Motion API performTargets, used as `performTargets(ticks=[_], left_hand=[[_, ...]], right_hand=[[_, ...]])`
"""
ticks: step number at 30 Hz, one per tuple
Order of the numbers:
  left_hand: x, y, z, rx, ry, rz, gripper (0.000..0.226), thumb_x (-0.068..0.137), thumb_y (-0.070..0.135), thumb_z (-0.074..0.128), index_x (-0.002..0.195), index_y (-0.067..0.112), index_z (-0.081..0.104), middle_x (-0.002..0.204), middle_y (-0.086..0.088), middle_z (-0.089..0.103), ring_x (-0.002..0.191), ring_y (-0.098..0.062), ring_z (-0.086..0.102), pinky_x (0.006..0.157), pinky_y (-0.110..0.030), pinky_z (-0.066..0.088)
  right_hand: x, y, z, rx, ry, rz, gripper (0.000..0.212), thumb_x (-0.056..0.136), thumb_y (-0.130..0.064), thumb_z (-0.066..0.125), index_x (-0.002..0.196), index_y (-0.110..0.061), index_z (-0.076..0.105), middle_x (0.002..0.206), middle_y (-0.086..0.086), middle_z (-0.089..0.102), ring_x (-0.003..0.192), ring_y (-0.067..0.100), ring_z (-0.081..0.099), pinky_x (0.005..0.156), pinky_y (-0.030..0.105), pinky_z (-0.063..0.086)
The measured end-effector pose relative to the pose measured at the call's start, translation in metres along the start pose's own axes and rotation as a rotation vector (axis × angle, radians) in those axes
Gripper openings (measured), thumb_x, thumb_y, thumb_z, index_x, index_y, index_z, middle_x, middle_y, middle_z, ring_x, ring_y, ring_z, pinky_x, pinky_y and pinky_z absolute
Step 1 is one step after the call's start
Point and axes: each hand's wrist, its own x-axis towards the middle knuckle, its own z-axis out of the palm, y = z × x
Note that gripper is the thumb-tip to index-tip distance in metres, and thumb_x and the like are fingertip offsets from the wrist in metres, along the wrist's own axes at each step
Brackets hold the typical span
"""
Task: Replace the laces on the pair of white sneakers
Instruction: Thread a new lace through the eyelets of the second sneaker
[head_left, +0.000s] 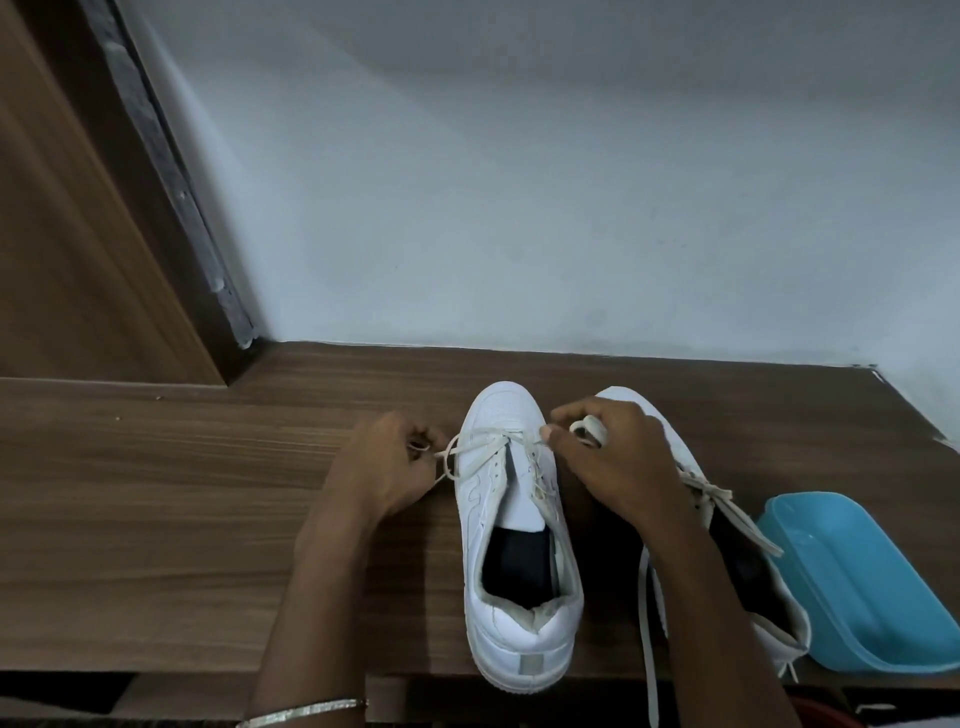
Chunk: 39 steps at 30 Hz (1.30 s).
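Note:
Two white sneakers stand toe-away on a wooden table (156, 493). The left sneaker (514, 613) has a cream lace (485, 441) crossing its lowest eyelets near the toe. My left hand (387, 467) pinches one lace end just left of the shoe. Over by the right-hand eyelets, my right hand (613, 462) grips the other lace end, with a bunch of lace in its fingers. The right sneaker (675, 441) is largely hidden behind my right forearm. Its own loose lace (647, 623) hangs over the table's front edge.
A light blue plastic tub (872, 587) sits at the table's right front corner, touching the right sneaker. A pale wall runs along the back of the table. A wooden door frame (104, 234) rises at the back left. The table's front edge is just below the shoe heels.

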Motion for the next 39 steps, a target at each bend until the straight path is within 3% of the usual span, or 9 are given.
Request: performTargets(ticks=[5, 9, 14, 17, 21, 25, 29, 34, 39], left_hand=[[-0.001, -0.006, -0.005, -0.087, -0.041, 0.003, 0.041, 0.085, 0.038, 0.073, 0.054, 0.017, 0.055, 0.044, 0.009, 0.047, 0.043, -0.008, 0.039, 0.046, -0.023, 0.029], [-0.003, 0.011, -0.011, -0.715, 0.063, -0.130, 0.032, 0.099, 0.022, 0.060, 0.068, 0.018, 0.067, 0.060, 0.014, 0.057, 0.053, 0.000, 0.042, 0.054, -0.023, 0.031], [0.002, 0.026, -0.015, -1.538, 0.106, -0.212, 0.029, 0.103, 0.015, 0.043, 0.077, 0.011, 0.054, 0.089, -0.011, 0.072, 0.090, -0.022, 0.070, 0.087, -0.037, 0.052], [0.002, 0.033, -0.012, -1.879, 0.086, -0.260, 0.030, 0.101, 0.023, 0.045, 0.074, 0.011, 0.052, 0.066, -0.007, 0.055, 0.061, -0.021, 0.064, 0.077, -0.038, 0.060], [0.003, 0.034, -0.004, -1.333, 0.182, -0.346, 0.031, 0.099, 0.023, 0.057, 0.071, 0.021, 0.045, 0.055, 0.002, 0.036, 0.039, -0.009, 0.029, 0.038, -0.018, 0.026], [-0.002, 0.029, 0.000, -0.607, 0.202, -0.119, 0.014, 0.086, 0.028, 0.077, 0.093, 0.026, 0.065, 0.075, 0.010, 0.061, 0.063, -0.004, 0.054, 0.056, -0.019, 0.042], [-0.004, 0.026, -0.002, -0.087, 0.074, -0.053, 0.008, 0.080, 0.044, 0.078, 0.082, 0.038, 0.074, 0.068, 0.022, 0.062, 0.070, 0.003, 0.060, 0.058, -0.018, 0.039], [-0.002, 0.019, 0.000, -0.019, 0.012, -0.049, 0.019, 0.087, 0.049, 0.069, 0.075, 0.036, 0.075, 0.057, 0.019, 0.058, 0.061, -0.003, 0.056, 0.055, -0.025, 0.035], [-0.002, 0.026, 0.002, -0.534, -0.103, -0.087, 0.032, 0.104, 0.029, 0.050, 0.080, 0.012, 0.062, 0.047, 0.021, 0.053, 0.040, 0.003, 0.044, 0.048, -0.016, 0.029]], right_hand=[[-0.001, 0.004, 0.008, -0.091, -0.150, 0.026, 0.030, 0.081, -0.057, 0.073, 0.096, -0.031, 0.076, 0.090, -0.013, 0.073, 0.090, 0.009, 0.067, 0.081, 0.032, 0.054], [0.000, 0.007, 0.005, -0.085, -0.182, 0.037, 0.033, 0.082, -0.059, 0.072, 0.095, -0.029, 0.076, 0.085, -0.012, 0.073, 0.085, 0.007, 0.067, 0.077, 0.031, 0.053], [0.002, 0.011, 0.010, -0.085, -0.165, 0.046, 0.035, 0.084, -0.061, 0.069, 0.097, -0.029, 0.076, 0.086, -0.010, 0.072, 0.085, 0.012, 0.068, 0.077, 0.033, 0.053], [0.002, 0.009, 0.010, -0.124, -0.119, 0.036, 0.024, 0.086, -0.048, 0.073, 0.088, -0.024, 0.075, 0.079, -0.008, 0.070, 0.080, 0.015, 0.066, 0.068, 0.029, 0.048], [0.002, 0.007, 0.009, -0.075, -0.067, 0.037, 0.017, 0.088, -0.038, 0.073, 0.079, -0.026, 0.068, 0.071, -0.009, 0.065, 0.072, 0.017, 0.063, 0.063, 0.027, 0.042], [0.001, 0.005, 0.010, 0.051, 0.040, 0.081, 0.015, 0.090, -0.032, 0.071, 0.081, -0.020, 0.071, 0.074, -0.004, 0.069, 0.076, 0.020, 0.067, 0.072, 0.033, 0.051], [0.003, 0.006, 0.006, 0.103, 0.171, 0.143, 0.027, 0.092, -0.027, 0.068, 0.074, -0.007, 0.065, 0.062, 0.005, 0.067, 0.059, 0.014, 0.067, 0.067, 0.036, 0.054], [0.000, 0.006, 0.008, 0.189, 0.154, 0.213, 0.025, 0.096, -0.027, 0.062, 0.079, -0.009, 0.064, 0.052, 0.003, 0.067, 0.046, 0.009, 0.065, 0.071, 0.044, 0.058], [-0.003, 0.001, 0.004, 0.144, 0.044, 0.190, 0.023, 0.095, -0.027, 0.065, 0.080, -0.009, 0.066, 0.058, 0.004, 0.069, 0.049, 0.010, 0.068, 0.055, 0.031, 0.056]])
